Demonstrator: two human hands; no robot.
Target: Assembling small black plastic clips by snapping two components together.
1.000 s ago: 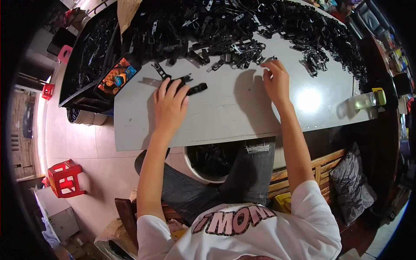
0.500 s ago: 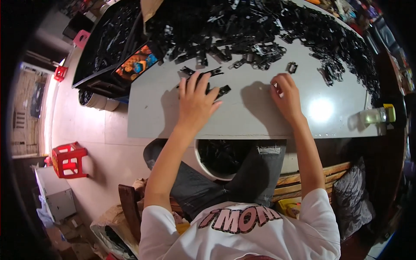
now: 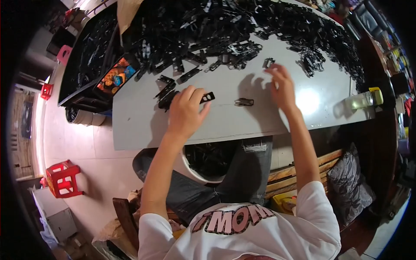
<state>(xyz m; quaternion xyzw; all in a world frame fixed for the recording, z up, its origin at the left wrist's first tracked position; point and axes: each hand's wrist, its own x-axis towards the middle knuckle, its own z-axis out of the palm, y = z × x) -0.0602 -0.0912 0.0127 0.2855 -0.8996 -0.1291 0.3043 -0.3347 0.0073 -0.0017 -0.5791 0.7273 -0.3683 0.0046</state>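
Black parts in a big heap along the far side of the pale table. Left hand bent over a few dark pieces left of centre, fingers half-curled, a holed black piece poking out at its right – can't tell from where I stand if it's gripped. Right hand raised loosely, fingers parted and slightly bent, nothing seen in them, tips just beside a small dark part on the far side; contact unclear. One small clip lies alone between the hands – lit screen far left, clear jar at right
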